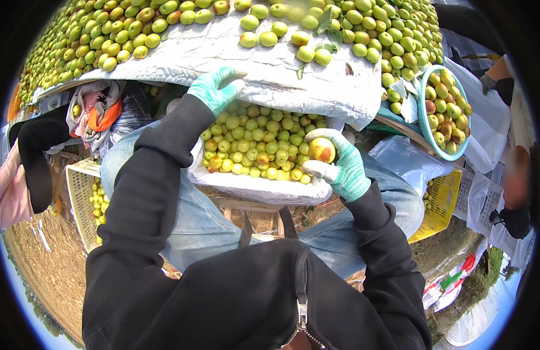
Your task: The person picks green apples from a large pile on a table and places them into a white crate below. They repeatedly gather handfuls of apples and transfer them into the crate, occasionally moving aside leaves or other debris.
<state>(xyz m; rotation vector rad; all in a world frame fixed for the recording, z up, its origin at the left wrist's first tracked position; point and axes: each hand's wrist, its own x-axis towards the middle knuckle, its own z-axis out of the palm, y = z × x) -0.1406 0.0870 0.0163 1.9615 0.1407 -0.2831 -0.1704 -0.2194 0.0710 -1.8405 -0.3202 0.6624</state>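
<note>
My left hand [217, 90], in a mint-green glove with pale fingertips, lies at the edge of the white quilted sheet [235, 55]. Its fingers are stretched out and the thumb stands apart, with nothing in it. In my right hand [347, 169], gloved alike, a yellow-green jujube [322, 150] with reddish-brown blotches is gripped between thumb and fingers. That hand is above the right side of a crate lined with white plastic [252, 185], which sits between my knees. Many green jujubes [252, 140] fill the crate, some with brown patches.
Heaped jujubes [118, 35] cover the sheet's far part. A blue-rimmed tub of browner jujubes [447, 114] stands at right, near a yellow crate [439, 204]. A cream crate [80, 198] is at left. Other people [39, 157] sit at both sides.
</note>
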